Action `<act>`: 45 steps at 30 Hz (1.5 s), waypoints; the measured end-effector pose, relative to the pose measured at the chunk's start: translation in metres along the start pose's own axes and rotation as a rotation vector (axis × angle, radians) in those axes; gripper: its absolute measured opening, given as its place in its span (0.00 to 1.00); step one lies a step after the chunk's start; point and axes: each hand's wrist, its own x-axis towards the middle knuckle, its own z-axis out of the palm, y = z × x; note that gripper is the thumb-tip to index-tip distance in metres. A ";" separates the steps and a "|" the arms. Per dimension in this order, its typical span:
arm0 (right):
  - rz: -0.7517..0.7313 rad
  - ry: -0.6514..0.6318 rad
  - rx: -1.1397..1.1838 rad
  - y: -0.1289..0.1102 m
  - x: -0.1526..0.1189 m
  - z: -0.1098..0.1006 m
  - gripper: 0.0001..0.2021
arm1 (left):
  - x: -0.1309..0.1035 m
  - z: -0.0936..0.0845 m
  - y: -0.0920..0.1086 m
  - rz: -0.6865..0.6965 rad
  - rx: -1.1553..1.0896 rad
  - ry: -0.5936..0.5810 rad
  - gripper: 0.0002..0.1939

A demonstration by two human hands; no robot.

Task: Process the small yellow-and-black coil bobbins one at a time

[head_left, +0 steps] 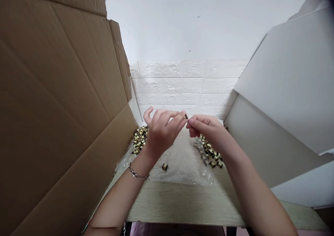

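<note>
Two hands meet above the desk (182,203), the left hand (162,130) with one small black-and-gold spool (186,116) narrowly held at the tips of its thumb and forefinger, its little finger lifted away. The right hand (207,126) has thumb and forefinger pressed together just beside that spool; whether they grip anything is too small to tell. One chain bracelet (134,172) circles the left wrist. Below, one loose spool (165,167) lies alone on a clear plastic bag (182,168), between two piles, a left pile (140,138) and a right pile (210,152), both too dense to count and partly hidden by the hands. Brown cardboard (65,90) walls the left side, white boards (287,79) the right, and a brick-patterned wall (169,69) the back. Open room remains above the hands and along the bare strip between the bag and the desk's front edge.
</note>
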 end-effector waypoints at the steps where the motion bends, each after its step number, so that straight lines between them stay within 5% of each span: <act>1: -0.007 0.042 -0.060 -0.001 -0.001 0.000 0.11 | 0.000 0.000 0.000 -0.012 -0.012 -0.007 0.08; 7: -0.163 0.271 -0.371 -0.002 -0.004 0.000 0.11 | 0.001 0.001 0.002 -0.078 -0.054 -0.073 0.07; 13: -0.216 0.244 -0.422 -0.003 -0.005 -0.003 0.10 | 0.004 -0.004 0.007 -0.192 -0.189 -0.166 0.07; 20: -0.198 0.169 -0.365 -0.005 -0.005 -0.008 0.10 | 0.012 -0.007 0.005 -0.358 -0.626 -0.331 0.08; 25: -0.201 0.130 -0.384 -0.006 -0.006 -0.011 0.11 | 0.011 -0.004 -0.001 -0.608 -1.040 -0.525 0.10; 30: -0.343 0.210 -0.573 -0.008 -0.008 -0.012 0.09 | 0.007 0.001 -0.004 -0.795 -1.344 -0.667 0.11; 37: -0.648 0.293 -0.887 -0.010 -0.008 -0.011 0.09 | 0.005 0.003 -0.005 -0.841 -1.456 -0.697 0.11; 45: -0.621 0.260 -0.882 -0.005 -0.004 -0.011 0.08 | 0.009 -0.002 -0.008 -0.762 -1.383 -0.764 0.12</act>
